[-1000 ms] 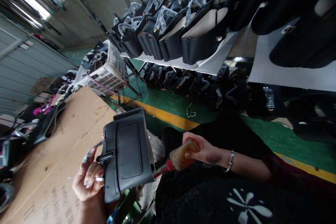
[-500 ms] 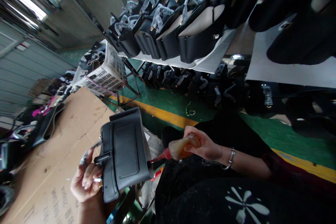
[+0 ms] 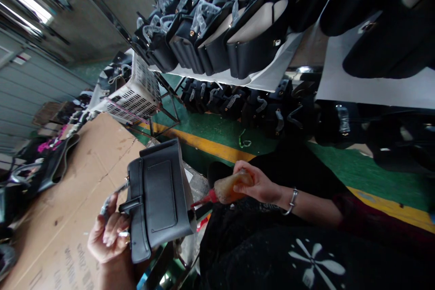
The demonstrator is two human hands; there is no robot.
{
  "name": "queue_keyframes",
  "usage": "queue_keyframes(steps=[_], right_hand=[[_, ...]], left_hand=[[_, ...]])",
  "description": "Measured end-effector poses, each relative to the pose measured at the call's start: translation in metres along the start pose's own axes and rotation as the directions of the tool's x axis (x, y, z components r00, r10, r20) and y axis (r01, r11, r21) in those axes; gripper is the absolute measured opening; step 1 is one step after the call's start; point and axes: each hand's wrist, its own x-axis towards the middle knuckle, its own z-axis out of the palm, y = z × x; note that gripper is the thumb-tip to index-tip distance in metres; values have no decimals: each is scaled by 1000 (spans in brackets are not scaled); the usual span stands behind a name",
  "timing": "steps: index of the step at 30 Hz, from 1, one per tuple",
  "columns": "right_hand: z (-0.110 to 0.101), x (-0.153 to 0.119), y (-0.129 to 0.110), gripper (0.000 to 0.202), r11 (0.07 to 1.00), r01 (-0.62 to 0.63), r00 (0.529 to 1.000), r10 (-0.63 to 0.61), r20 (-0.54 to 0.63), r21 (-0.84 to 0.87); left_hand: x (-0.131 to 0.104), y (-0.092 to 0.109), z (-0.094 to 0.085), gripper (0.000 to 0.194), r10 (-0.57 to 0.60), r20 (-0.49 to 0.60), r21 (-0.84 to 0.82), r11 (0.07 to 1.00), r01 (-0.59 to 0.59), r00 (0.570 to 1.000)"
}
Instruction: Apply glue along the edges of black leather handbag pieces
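Note:
A black handbag (image 3: 159, 197) is held on its side by my left hand (image 3: 110, 235), whose fingers are closed round its plastic-wrapped handle (image 3: 109, 204). A flat pocket panel and a strap show on the face toward me. My right hand (image 3: 260, 183) grips a squeeze bottle (image 3: 229, 189) with amber contents and a red nozzle (image 3: 204, 199). The nozzle's tip is at the bag's right edge, close to a small dark tab; whether it touches I cannot tell.
A cardboard-topped table (image 3: 84, 181) spreads on the left. Beyond it stands a white plastic crate (image 3: 136, 99) with bags in it. A rack with white-lined shelves (image 3: 268, 79) carries several black handbags (image 3: 254, 45). A yellow line (image 3: 204, 142) crosses the green floor.
The view has shifted slightly, so everything sits a little further left. Both hands keep their holds, and the nozzle stays at the handbag's edge.

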Motion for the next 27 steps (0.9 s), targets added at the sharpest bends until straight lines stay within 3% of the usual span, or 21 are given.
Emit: queue_keyframes(steps=[2,5,10,14,15,19,21,25,27], right_hand=[[2,2,2,41,1000,-19,1000,20,-24,17],[3,2,4,45,998,-60,998,59,36,35],[0,-2,3,42,1000,-29,994,28,108,7],[-1,-2,3,43,1000,-22,999,22,38,-4],[-1,-2,3,43,1000,-20,998,20,53,-8],[0,-2,3,40,999,12,993,-8,120,-39],[1,0,5,40,999,14,998,-11,54,-45],[2,4,7,44,999,-48,999,48,-21,9],[3,4,7,44,998,-62,998,62,12,11]], left_hand=[[-1,0,-1,57,4,-18,9,1000,-4,1000],[-3,3,-7,58,16,-52,0,1000,-16,999],[-10,6,-16,49,49,-203,18,999,-47,978],[-9,-1,-5,50,103,-430,70,994,-81,897],[-9,-3,-2,51,115,-446,71,993,-93,888],[-5,-7,6,43,126,-286,100,990,-102,950],[-6,-9,9,44,140,-329,81,989,-120,934],[-8,-10,11,55,139,-501,68,990,-121,854],[-7,-7,9,44,123,-444,98,991,-88,888]])
